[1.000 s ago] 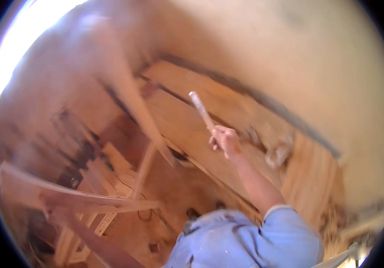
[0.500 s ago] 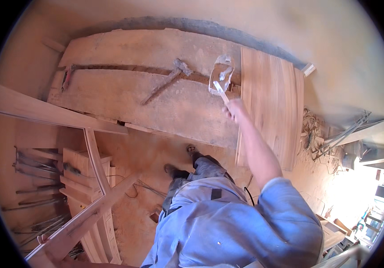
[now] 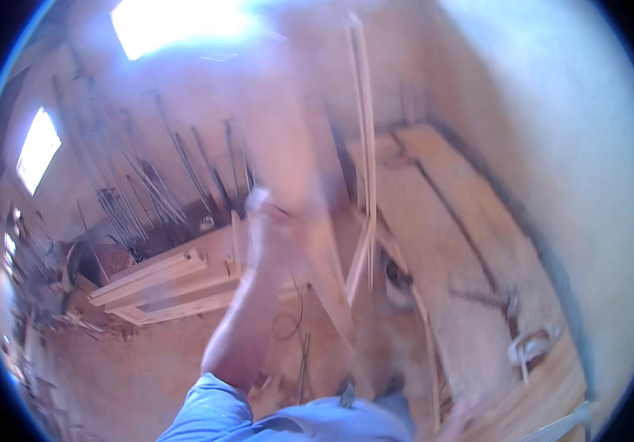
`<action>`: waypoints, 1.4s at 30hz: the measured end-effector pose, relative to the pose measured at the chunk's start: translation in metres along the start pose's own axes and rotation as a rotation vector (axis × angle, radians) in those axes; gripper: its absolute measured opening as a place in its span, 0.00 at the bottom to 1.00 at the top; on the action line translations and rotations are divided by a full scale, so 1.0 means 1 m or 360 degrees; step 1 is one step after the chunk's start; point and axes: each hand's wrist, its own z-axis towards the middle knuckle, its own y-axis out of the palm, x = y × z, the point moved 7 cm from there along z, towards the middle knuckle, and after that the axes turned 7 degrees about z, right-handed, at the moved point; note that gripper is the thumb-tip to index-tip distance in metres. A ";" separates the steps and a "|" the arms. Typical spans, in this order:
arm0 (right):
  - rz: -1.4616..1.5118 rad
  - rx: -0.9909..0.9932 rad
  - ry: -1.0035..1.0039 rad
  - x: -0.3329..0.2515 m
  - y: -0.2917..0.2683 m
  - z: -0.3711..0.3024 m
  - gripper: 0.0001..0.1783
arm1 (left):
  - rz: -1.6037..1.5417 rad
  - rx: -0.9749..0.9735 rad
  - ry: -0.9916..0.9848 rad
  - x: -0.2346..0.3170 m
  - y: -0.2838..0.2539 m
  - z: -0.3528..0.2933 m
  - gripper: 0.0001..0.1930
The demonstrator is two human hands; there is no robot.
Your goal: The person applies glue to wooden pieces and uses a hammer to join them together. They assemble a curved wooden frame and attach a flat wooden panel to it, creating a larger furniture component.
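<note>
And down at six o'clock, there's the light blue shirt (image 3: 324, 421), front and all! Over to seven, a short sleeve (image 3: 210, 409) in matching blue, its hem ending above a bare left forearm (image 3: 239, 335). At nine, near centre, a bare left hand (image 3: 275, 218), badly blurred. Around five, greyish trousers (image 3: 398, 412) and dark footwear (image 3: 395, 384), smeared too!

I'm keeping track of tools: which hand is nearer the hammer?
Right. The right hand is a blur below the hammer in the picture; the left hand is farther off, to its upper left, holding the frame.
</note>
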 end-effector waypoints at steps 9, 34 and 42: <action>-0.0398 -0.1013 -0.1049 -0.151 0.258 -0.132 0.39 | 0.0370 0.0167 0.0075 0.032 0.151 -0.016 0.48; -0.0152 -0.0323 -0.0927 -0.202 0.238 0.028 0.20 | -0.1354 -0.0943 0.0504 0.087 0.295 0.161 0.56; -0.0504 -0.0005 -0.0826 -0.203 0.225 0.018 0.22 | -0.1613 -0.1474 0.0355 0.102 0.332 0.184 0.50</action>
